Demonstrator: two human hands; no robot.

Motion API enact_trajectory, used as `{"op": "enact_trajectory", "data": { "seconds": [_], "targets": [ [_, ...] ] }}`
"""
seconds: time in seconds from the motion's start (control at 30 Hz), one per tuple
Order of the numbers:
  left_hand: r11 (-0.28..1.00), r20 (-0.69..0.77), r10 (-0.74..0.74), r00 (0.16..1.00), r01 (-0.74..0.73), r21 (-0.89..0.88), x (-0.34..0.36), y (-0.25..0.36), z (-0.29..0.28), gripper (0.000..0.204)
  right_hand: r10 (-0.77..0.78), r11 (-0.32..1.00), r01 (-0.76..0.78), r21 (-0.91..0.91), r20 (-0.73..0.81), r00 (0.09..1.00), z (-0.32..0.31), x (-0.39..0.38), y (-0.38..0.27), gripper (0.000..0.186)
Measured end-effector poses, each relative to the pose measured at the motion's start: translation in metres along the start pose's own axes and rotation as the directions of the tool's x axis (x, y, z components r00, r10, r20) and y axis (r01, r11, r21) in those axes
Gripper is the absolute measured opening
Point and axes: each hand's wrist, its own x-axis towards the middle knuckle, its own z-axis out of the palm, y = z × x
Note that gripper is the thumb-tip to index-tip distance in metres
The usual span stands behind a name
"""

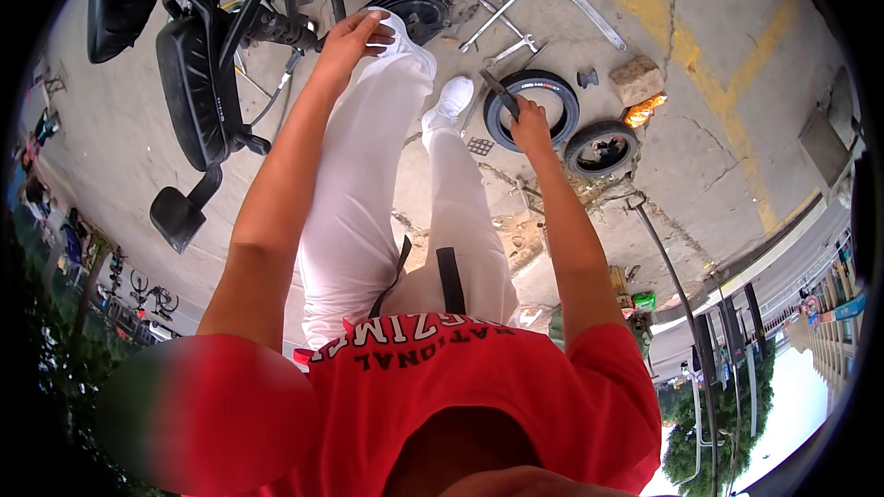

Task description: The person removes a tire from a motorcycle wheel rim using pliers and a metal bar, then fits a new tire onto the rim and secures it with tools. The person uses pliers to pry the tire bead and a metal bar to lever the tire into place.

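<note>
Two tyres lay forward and right, the larger [570, 109] beside the smaller [575, 153]. The left hand [352, 42] curled over one white shoe [400, 34]; any pinch was indeterminable. One dark bar [500, 92], clasped in the nearer right hand [531, 126], overlapped the larger tyre's left side, its axis slanting forward-left.

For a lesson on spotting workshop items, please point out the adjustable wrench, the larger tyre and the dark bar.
Adjustable wrench [599, 21]: head view, middle of its handle.
Larger tyre [570, 109]: head view, right side of its ring.
Dark bar [499, 92]: head view, length showing beyond the right grip [531, 125].
</note>
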Motion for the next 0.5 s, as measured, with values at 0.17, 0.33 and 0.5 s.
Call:
{"op": "enact_trajectory", "data": {
  "seconds": [0.17, 0.33, 0.5],
  "targets": [
    [0.986, -0.011, -0.161, 0.987, 0.161, 0.037, 0.069, -0.039, -0.015, 0.04, -0.18, 0.959, 0.177, -0.219, 0.01, 0.984, -0.003, 0.106, -0.038, 0.037],
    [0.992, -0.054, -0.121, 0.991, 0.119, -0.043, 0.127, -0.076, -0.026, 0.039, -0.323, 0.855, 0.316, -0.412, 0.054, 0.945, 0.019, 0.204, -0.043, 0.03],
    [0.975, -0.143, -0.12, 0.982, 0.089, -0.203, 0.153, -0.1, -0.025, 0.037, -0.444, 0.737, 0.449, -0.505, 0.138, 0.885, 0.033, 0.265, -0.041, 0.028]
  ]
}}
